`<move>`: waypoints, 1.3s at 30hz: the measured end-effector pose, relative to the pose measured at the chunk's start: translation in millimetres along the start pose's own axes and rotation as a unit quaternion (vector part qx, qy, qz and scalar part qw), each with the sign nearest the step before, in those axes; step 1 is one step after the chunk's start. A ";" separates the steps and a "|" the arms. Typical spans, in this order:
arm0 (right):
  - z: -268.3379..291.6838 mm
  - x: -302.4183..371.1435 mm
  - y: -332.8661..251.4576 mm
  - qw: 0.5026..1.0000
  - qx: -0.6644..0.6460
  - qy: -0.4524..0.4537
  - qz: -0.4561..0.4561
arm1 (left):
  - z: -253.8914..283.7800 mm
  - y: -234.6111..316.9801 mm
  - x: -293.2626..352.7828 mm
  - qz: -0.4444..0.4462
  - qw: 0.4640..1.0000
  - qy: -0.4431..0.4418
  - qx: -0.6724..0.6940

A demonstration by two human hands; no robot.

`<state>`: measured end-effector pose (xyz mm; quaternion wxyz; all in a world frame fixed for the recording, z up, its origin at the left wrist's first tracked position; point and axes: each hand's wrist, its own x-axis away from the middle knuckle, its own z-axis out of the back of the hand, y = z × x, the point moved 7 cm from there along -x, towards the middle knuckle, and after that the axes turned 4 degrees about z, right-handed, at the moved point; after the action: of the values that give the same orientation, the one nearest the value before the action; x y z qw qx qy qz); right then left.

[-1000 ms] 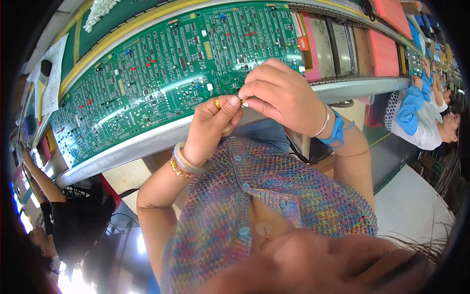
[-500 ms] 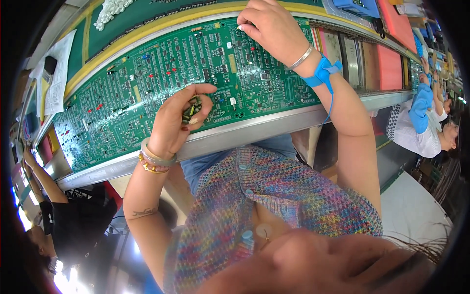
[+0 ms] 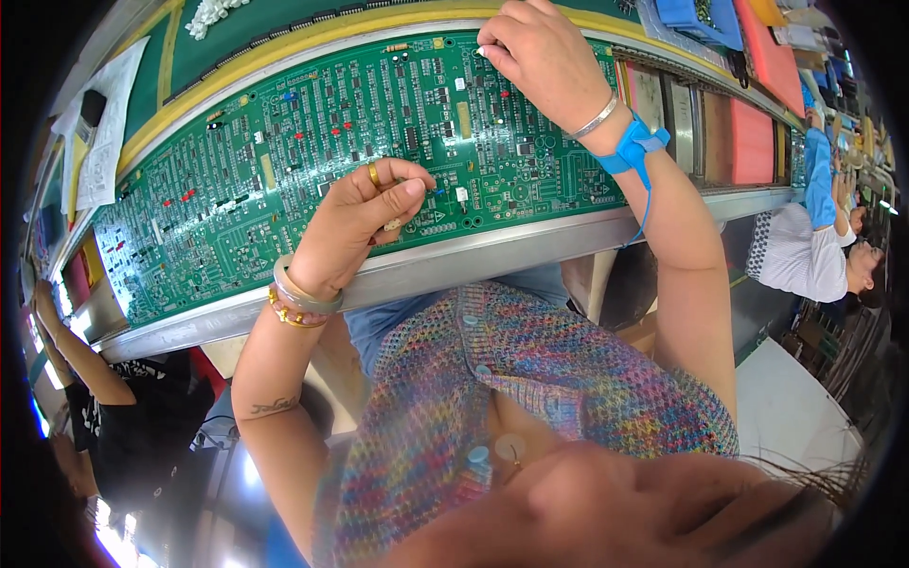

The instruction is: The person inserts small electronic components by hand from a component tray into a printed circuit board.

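A long green circuit board (image 3: 213, 251), crowded with small parts, lies in front of me in a metal rail frame. My left hand (image 3: 355, 222) is curled over its near middle, with the thumb against the bent index finger. The small dark cylindrical components seen in its palm a moment ago are now hidden by the fingers. Near the board's far edge, my right hand (image 3: 549, 76) has thumb and index finger pinched low over the surface. Whatever is in that pinch is too small to make out. A white connector (image 3: 462, 194) stands right of my left hand.
The silver rail (image 3: 473, 244) runs along the board's near side. Beyond the board are white parts (image 3: 213, 14) and a row of black chips (image 3: 284, 36). A blue bin (image 3: 699, 21) and pink foam (image 3: 753, 142) lie right. Other people work at both sides.
My left hand has turned and closed further, hiding the components it showed. My right hand stays pinched at the far edge. The board appears slightly shifted in view.
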<state>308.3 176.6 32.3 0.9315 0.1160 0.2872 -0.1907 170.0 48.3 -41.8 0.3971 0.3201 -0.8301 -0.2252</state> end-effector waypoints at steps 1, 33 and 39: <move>-2.9 1.8 -0.5 1.000 -0.001 0.000 0.001 | -0.1 -0.6 -0.3 0.004 1.000 0.014 -0.008; 27.4 15.0 -48.7 0.950 -0.232 -0.064 -0.197 | 8.1 8.5 18.3 -0.064 0.993 0.096 0.027; 8.2 20.5 -51.5 0.958 -0.222 -0.080 -0.165 | 15.4 5.0 22.4 -0.048 0.991 0.098 -0.077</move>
<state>306.2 121.7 21.6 0.9092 -0.1585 0.2624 -0.2817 145.2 37.7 -36.1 0.4887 0.3485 -0.7511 -0.2748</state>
